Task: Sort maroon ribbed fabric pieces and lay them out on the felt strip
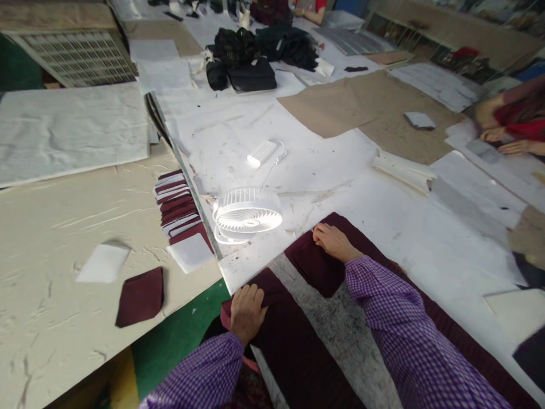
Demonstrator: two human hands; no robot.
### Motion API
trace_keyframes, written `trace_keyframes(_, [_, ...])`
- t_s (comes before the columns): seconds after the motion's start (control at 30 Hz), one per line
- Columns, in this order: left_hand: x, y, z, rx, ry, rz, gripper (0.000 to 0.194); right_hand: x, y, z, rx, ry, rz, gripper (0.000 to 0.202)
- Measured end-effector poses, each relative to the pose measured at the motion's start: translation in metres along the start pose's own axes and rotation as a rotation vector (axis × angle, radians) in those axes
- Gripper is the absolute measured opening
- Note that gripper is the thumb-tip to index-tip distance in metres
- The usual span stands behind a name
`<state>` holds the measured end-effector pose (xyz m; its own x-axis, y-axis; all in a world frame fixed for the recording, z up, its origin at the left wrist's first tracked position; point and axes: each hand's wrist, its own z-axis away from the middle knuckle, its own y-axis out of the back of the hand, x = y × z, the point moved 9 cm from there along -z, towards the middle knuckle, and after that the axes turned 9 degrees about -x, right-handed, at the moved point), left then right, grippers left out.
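Note:
My left hand [248,311] is closed on the end of a long maroon fabric strip [304,355] at the table's near edge. Its fingers curl over the cloth and the thumb points right. Farther forward and to the right, my right hand [334,241] has its fingers bent together on a smaller maroon fabric piece [317,267]. That piece lies across the far end of another maroon strip [443,318], which runs back under my right sleeve. Between the two strips shows a grey mottled board [336,318]. My fingertips are partly hidden.
A small white fan [248,213] stands ahead, with a white power bank [263,153] behind it. Maroon and white pieces [179,207] are stacked on the left table [51,238]. Black bags [255,59] lie farther back. Another person's hands [506,141] are at the right.

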<state>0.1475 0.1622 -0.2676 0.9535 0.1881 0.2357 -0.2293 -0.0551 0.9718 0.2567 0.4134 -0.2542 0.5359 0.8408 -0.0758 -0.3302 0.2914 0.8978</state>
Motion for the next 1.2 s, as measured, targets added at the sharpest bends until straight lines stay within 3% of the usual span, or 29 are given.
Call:
trace_keyframes(0.4, [0.001, 0.004, -0.002, 0.004, -0.006, 0.006, 0.013, 0.013, -0.007, -0.005, -0.059, -0.040, -0.112, 0.022])
trace_keyframes(0.73, [0.002, 0.005, -0.001, 0.025, -0.013, 0.008, 0.012, 0.011, -0.008, -0.006, -0.089, -0.037, -0.109, 0.014])
trace_keyframes(0.93, [0.001, 0.004, 0.000, 0.029, -0.010, 0.007, 0.014, 0.014, -0.004, -0.002, -0.070, -0.133, -0.148, 0.023])
trace_keyframes(1.2, [0.001, 0.001, 0.001, 0.019, -0.010, 0.003, 0.013, 0.023, -0.009, -0.011, -0.154, -0.189, -0.201, 0.024])
